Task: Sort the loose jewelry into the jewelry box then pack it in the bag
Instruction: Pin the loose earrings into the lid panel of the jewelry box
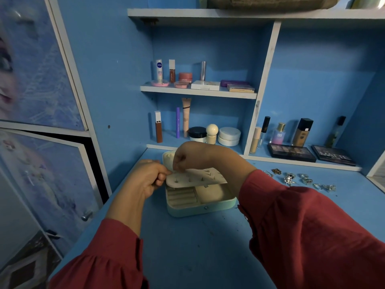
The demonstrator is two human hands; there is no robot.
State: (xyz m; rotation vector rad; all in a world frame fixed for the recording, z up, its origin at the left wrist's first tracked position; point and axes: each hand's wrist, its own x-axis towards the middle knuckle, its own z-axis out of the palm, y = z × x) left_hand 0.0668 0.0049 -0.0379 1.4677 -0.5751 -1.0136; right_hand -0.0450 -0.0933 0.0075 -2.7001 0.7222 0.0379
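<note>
Pinching the earring panel (195, 177) over the jewelry box (203, 207), both hands (145, 180) curl, wrists bent.

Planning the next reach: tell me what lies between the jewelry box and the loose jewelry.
Head view: the right forearm's red sleeve crosses between the jewelry box and the loose jewelry.

I see a pale mint jewelry box (205, 207) with cream lining on my blue desk (187, 247), dark red sleeves (312, 236), and silver jewelry (302, 179) at two o'clock.
</note>
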